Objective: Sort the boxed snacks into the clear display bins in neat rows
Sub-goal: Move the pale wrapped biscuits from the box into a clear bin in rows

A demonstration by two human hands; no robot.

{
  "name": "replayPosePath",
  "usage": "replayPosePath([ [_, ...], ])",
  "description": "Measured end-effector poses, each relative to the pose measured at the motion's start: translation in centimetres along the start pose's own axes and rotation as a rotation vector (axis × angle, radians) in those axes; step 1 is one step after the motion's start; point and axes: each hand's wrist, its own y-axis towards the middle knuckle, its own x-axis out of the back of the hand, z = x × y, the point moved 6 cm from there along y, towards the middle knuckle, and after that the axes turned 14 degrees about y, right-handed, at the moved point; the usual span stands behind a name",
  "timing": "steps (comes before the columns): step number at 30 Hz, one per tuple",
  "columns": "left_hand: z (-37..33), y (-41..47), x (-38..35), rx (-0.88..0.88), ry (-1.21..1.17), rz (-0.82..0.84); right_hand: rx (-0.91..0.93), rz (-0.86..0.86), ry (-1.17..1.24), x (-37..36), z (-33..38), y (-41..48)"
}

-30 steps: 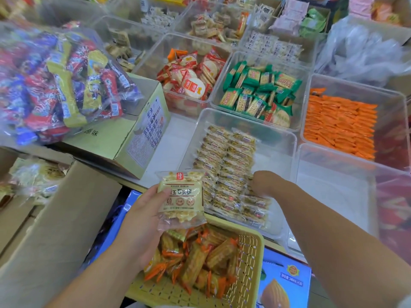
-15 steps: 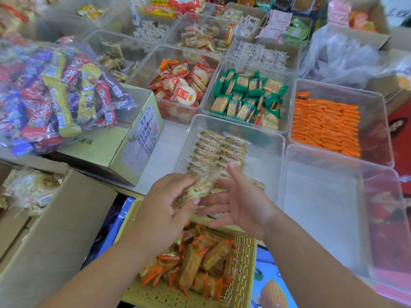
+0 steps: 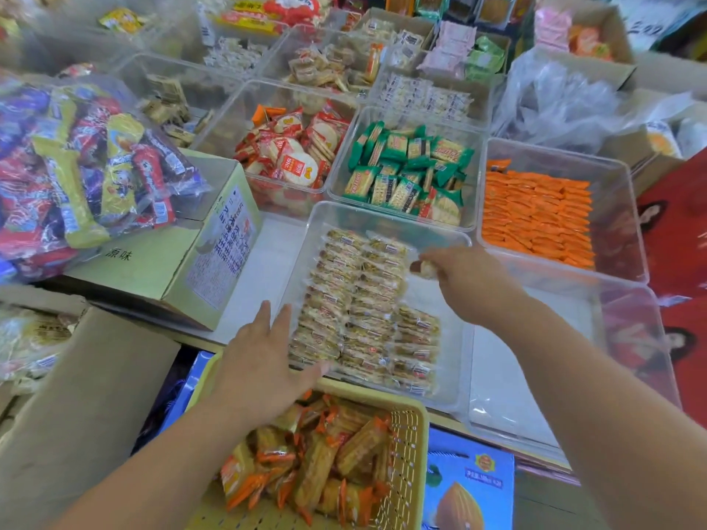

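A clear display bin (image 3: 386,218) in front of me holds beige snack packets (image 3: 355,300) in neat rows, with a shorter third row at the near right. My right hand (image 3: 465,285) hovers over the bin's right half and pinches one beige snack packet (image 3: 422,268) in its fingertips. My left hand (image 3: 264,361) is flat with straight fingers at the bin's near left corner, holding nothing. Below it a yellow basket (image 3: 411,430) holds several loose orange-trimmed snack packets (image 3: 325,464).
An empty clear bin (image 3: 627,338) stands to the right. Behind are bins of red rice crackers (image 3: 294,154), green packets (image 3: 409,170) and orange packets (image 3: 535,216). A green carton (image 3: 183,262) under a bag of mixed snacks (image 3: 76,170) stands left. A brown box (image 3: 76,395) is near left.
The beige packet passed from my left hand to my right. My right hand carried it over the bin's right half, and my left hand, now empty, dropped to the bin's near corner.
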Motion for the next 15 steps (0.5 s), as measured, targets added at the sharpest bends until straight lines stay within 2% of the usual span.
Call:
replayPosePath([
  [3,-0.1,0.4,-0.5,-0.005,0.095,0.006,0.052,0.188,-0.322,-2.4,-0.4,1.6],
  [7,-0.2,0.4,-0.5,-0.016,0.156,-0.015,0.09,0.282,-0.485,-5.5,-1.4,3.0],
  [12,0.2,0.3,-0.5,-0.053,0.146,-0.034,-0.035,0.457,-0.402,-9.5,-3.5,4.2],
  [15,0.3,0.2,-0.6,-0.065,0.149,-0.048,-0.097,0.501,-0.333,-10.5,-3.3,4.8],
])
